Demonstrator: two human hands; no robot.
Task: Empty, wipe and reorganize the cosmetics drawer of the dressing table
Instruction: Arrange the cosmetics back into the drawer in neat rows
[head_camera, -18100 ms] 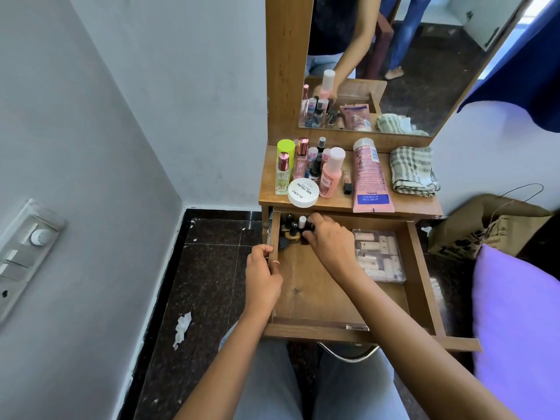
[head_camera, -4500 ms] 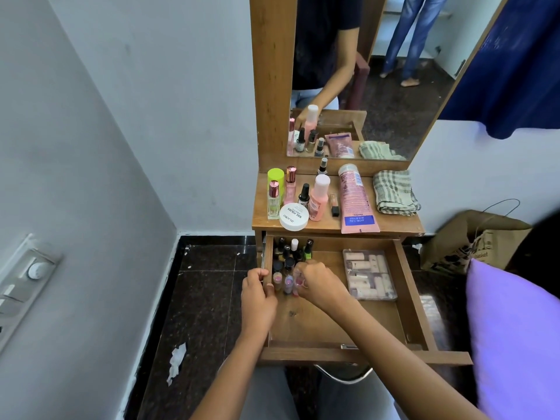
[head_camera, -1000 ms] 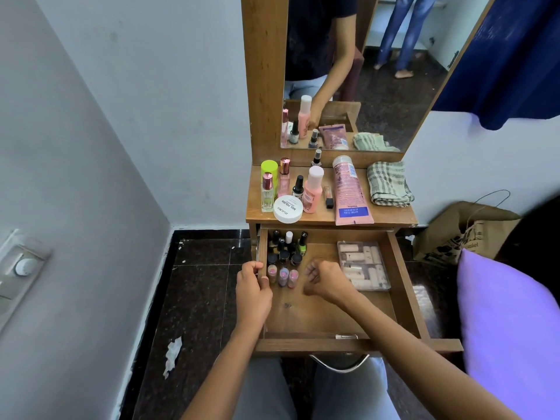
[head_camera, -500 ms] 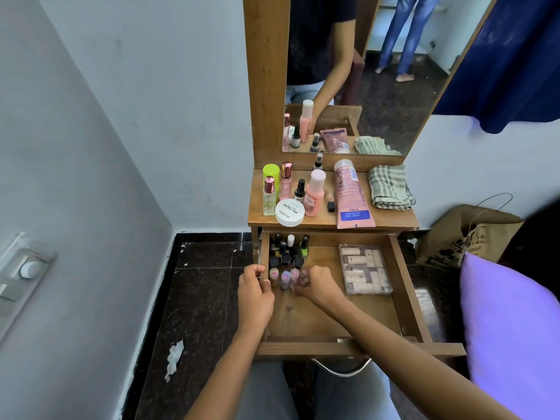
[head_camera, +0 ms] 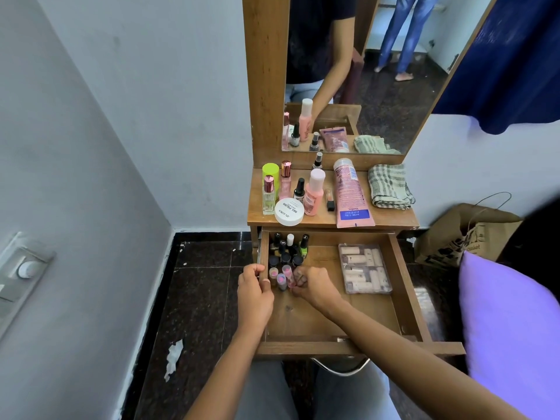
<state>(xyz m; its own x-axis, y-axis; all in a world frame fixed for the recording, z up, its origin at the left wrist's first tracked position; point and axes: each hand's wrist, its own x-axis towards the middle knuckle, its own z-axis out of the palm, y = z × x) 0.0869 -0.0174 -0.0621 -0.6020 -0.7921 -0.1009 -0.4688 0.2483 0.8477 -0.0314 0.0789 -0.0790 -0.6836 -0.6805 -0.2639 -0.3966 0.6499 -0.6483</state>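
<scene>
Left hand (head_camera: 254,291) is gripping the drawer wall (head_camera: 264,253), right hand (head_camera: 315,286) is pinching a pink bottle (head_camera: 288,273); one nudge risks toppling polish bottles (head_camera: 286,257) crowding just beyond.

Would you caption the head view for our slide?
Right hand holds a pink bottle in the drawer; left hand grips its side.

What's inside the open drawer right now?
Nail polish bottles cluster at its left side, a clear plastic case lies right. The right hand hides whatever sits under it.
</scene>
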